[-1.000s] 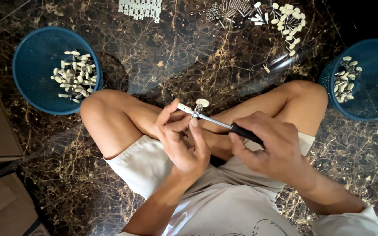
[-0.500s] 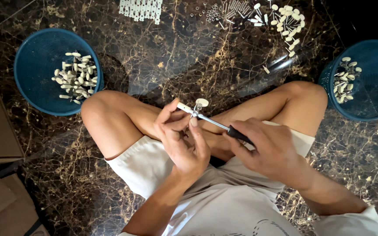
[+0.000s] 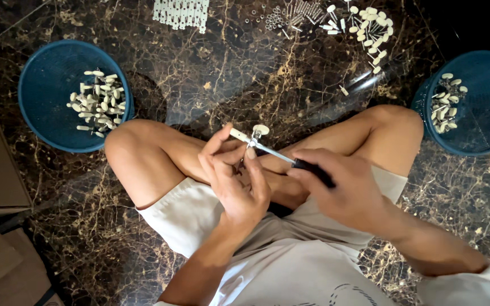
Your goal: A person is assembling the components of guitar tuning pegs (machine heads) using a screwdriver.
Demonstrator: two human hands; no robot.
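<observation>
We pinch a small cream plastic piece point(image 3: 249, 135) between the fingers of our left hand point(image 3: 235, 180), just above our crossed legs, while our right hand point(image 3: 348, 192) is closed around the black handle of a screwdriver point(image 3: 290, 160) whose tip meets the piece. To do this well, we judge it best to keep the shaft in line with the screw, press lightly, and brace the left hand against the leg. Blue baskets point(image 3: 52, 73) of similar cream parts point(image 3: 96, 103) sit on the marble floor point(image 3: 233, 62) at either side.
</observation>
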